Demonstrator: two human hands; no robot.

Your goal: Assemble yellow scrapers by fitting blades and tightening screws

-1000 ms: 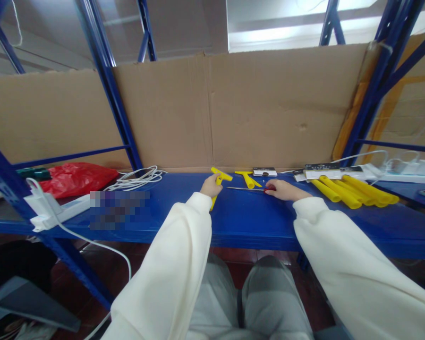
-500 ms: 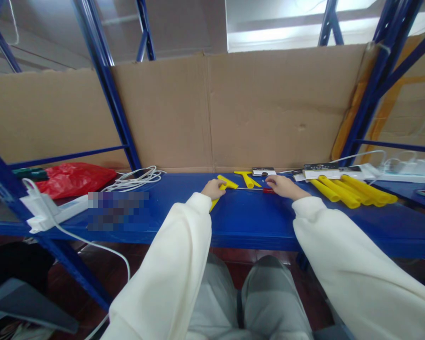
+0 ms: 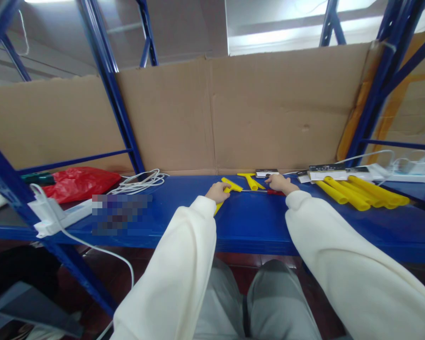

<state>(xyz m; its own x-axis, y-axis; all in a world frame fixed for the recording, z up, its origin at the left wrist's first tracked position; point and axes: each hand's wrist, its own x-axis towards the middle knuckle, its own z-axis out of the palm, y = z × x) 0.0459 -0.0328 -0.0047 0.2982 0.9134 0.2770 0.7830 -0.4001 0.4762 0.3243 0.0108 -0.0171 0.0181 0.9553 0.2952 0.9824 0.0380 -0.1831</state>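
Near the middle of the blue shelf, my left hand (image 3: 217,192) is closed on a yellow T-shaped tool (image 3: 233,184), whose handle slants down beside the fingers. A screwdriver with a thin shaft and a red handle (image 3: 275,192) lies to its right. Just above that handle is my right hand (image 3: 279,182), its fingers near a small black-and-white pack (image 3: 267,173); whether it holds anything is too small to tell. Between the hands, a little farther back, lies a second yellow piece (image 3: 250,182) with a wide head and a short handle.
Several yellow tubes (image 3: 361,192) with black-and-white cards lie at the right. On the left are a red plastic bag (image 3: 83,183), a coiled white cable (image 3: 145,181) and a white power strip (image 3: 74,213). Cardboard (image 3: 170,113) stands behind the shelf.
The camera view has shifted slightly. My right hand has moved back off the red screwdriver handle toward the small pack. My left hand keeps its hold on the yellow tool.
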